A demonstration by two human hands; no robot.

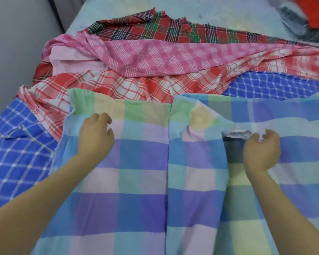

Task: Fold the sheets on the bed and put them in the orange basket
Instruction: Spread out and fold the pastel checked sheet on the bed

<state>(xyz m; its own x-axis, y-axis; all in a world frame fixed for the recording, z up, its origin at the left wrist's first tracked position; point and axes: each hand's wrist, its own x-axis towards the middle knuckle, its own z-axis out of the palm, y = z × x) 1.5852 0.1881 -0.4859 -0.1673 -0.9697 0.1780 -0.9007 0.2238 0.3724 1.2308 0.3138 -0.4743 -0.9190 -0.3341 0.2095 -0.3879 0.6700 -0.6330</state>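
A pastel checked sheet [140, 173] in blue, purple, pink and green lies spread over the near part of the bed, with a lengthwise fold down its middle. My left hand [96, 138] rests on its left half, fingers loosely curled near the far edge. My right hand [261, 150] sits on the right half and pinches a fold of the fabric between thumb and fingers. Beyond lie a red-and-white checked sheet [118, 85], a pink checked sheet [155, 57], a red-green tartan sheet [173, 30] and a blue grid sheet [18, 148]. No orange basket is in view.
The pale mattress [210, 10] shows bare at the far end. A grey wall [17, 34] runs along the left side. Blurred dark and orange-red things [306, 13] sit at the far right corner.
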